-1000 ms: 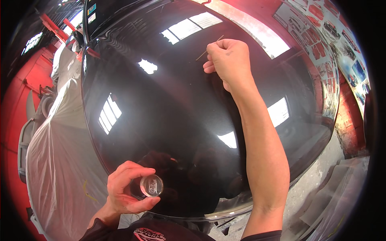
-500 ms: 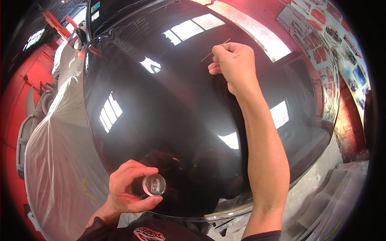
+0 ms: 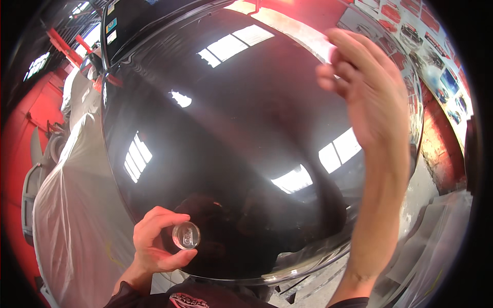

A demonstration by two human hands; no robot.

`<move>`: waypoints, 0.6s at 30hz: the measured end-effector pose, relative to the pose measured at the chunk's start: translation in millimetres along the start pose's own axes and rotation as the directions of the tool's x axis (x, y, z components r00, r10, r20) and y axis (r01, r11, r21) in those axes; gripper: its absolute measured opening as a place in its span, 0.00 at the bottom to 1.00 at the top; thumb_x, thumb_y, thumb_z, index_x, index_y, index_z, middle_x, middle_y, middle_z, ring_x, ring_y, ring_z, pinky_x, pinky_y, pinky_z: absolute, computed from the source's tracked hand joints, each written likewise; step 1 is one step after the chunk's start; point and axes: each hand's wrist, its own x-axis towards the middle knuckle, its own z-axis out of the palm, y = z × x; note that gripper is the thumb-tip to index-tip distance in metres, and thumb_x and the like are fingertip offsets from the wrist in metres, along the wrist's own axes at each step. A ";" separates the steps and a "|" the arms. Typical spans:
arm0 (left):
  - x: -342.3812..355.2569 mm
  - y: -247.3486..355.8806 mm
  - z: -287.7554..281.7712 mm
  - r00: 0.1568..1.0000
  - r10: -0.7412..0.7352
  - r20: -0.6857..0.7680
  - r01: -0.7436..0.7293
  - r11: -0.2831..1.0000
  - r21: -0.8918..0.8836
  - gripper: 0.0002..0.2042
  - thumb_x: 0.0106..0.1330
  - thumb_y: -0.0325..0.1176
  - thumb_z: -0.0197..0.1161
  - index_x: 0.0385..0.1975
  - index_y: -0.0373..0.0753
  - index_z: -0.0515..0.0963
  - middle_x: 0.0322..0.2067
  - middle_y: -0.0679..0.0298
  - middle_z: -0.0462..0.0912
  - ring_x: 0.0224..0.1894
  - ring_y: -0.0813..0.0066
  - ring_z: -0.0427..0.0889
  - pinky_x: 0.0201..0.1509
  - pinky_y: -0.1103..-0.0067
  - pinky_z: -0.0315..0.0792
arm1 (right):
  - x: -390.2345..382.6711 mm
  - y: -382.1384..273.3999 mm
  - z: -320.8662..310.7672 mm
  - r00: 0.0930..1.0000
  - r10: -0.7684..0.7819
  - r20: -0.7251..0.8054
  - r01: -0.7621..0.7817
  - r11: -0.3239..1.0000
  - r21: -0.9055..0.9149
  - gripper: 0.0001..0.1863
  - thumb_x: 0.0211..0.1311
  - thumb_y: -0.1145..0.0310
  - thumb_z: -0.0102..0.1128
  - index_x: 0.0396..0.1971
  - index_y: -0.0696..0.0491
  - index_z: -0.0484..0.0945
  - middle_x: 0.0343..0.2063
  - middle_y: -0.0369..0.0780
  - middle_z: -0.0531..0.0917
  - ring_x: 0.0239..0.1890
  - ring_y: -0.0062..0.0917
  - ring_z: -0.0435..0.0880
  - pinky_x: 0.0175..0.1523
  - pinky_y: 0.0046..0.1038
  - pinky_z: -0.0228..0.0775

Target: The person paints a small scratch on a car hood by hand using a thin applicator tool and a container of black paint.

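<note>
Above the near left edge of a glossy black car hood, my left hand grips a small clear round cup between thumb and fingers. The cup has a raised mark on its face. My right hand is lifted over the far right of the hood, smeared by motion. Its fingers are partly bent, and whether anything is between them does not show. The thin stick it held before cannot be seen now.
White plastic sheeting drapes something along the left, beside grey car parts. A wall with car pictures rises at the far right. Stacked translucent sheets lie at the lower right. Bright window reflections cross the hood.
My right hand has moved right and toward me, away from the middle of the hood, and its thin stick is no longer visible. The left hand and cup have shifted slightly left.
</note>
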 end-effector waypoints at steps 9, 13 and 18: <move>4.6 2.6 3.9 1.000 0.004 0.028 -0.005 1.000 0.031 0.27 0.46 0.38 0.80 0.46 0.32 0.83 0.34 0.59 0.84 0.33 0.70 0.80 0.36 0.78 0.73 | -183.2 -25.2 -98.5 0.900 -0.004 -0.437 -0.075 0.983 -0.165 0.09 0.77 0.69 0.53 0.42 0.61 0.75 0.27 0.40 0.78 0.28 0.24 0.81 0.34 0.24 0.74; 5.2 10.7 8.6 0.999 -0.001 0.040 0.002 1.000 -0.013 0.27 0.46 0.37 0.79 0.46 0.32 0.83 0.34 0.58 0.84 0.33 0.69 0.80 0.37 0.78 0.73 | -268.8 -15.3 -130.8 0.854 -0.042 -0.519 -0.016 0.994 -0.108 0.08 0.76 0.71 0.55 0.43 0.61 0.74 0.29 0.39 0.77 0.29 0.22 0.78 0.34 0.21 0.73; 2.6 20.1 5.6 0.998 0.037 0.044 -0.038 0.999 0.023 0.27 0.45 0.37 0.79 0.46 0.31 0.83 0.34 0.58 0.84 0.33 0.69 0.80 0.36 0.77 0.73 | -364.5 10.9 -137.5 0.742 -0.129 -0.658 -0.093 0.952 -0.291 0.07 0.76 0.68 0.55 0.44 0.57 0.76 0.33 0.42 0.81 0.33 0.27 0.80 0.40 0.28 0.74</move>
